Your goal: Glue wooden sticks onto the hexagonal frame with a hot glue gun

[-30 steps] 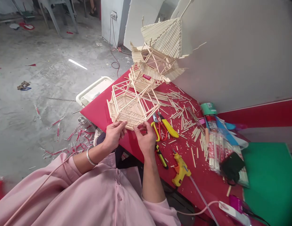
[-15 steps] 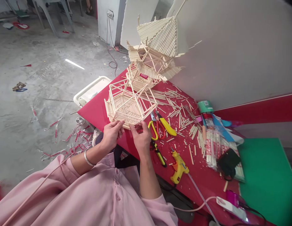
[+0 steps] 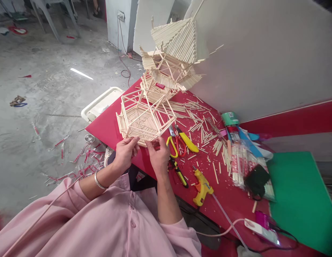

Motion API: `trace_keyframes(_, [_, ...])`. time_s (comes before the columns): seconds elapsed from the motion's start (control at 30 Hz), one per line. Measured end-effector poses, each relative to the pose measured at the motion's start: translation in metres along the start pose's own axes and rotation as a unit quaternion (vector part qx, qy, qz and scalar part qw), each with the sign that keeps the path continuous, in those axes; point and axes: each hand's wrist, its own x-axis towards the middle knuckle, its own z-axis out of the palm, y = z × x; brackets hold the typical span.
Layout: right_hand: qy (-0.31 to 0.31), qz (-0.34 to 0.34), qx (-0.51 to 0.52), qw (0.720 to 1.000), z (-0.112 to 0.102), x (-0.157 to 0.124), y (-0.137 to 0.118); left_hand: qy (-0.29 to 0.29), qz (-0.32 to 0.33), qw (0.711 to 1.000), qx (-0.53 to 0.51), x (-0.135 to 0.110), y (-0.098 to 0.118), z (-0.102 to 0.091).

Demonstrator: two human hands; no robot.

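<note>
A hexagonal frame model of thin wooden sticks (image 3: 144,123), with a floor of sticks laid in rings, sits on the red table near its front left edge. My left hand (image 3: 125,151) pinches the model's near edge between thumb and fingertips. A short way to the right, my right hand (image 3: 159,153) is closed on the same edge, its fingers bent. Behind the frame stands a roofed stick tower (image 3: 179,41) with slatted, upturned eaves. Right of my right hand lie red-handled scissors (image 3: 181,145), yellow-handled pliers (image 3: 173,147) and a yellow cutter (image 3: 188,142).
Loose sticks (image 3: 202,125) and trimmings litter the red table (image 3: 208,223). A yellow glue gun (image 3: 202,187) lies near the front edge, its cord trailing. Packed sticks (image 3: 239,162), a green board (image 3: 300,200) and a white extension socket (image 3: 262,230) are at the right. A white stool (image 3: 87,112) stands left.
My view has shifted slightly, so the scene sits a little further left. Both hands stay at the model's near edge, with hardly any movement.
</note>
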Motion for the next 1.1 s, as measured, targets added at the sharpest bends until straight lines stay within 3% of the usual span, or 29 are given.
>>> trace_keyframes(0.63, [0.012,-0.008,-0.002,1.000,0.010,-0.004,0.010,0.007,0.033,0.999,0.003,0.001,-0.005,0.003])
trace_keyframes(1.1, [0.013,0.011,-0.083,0.996,0.006,-0.007,-0.006,0.014,0.009,0.998,-0.055,-0.002,-0.002,0.002])
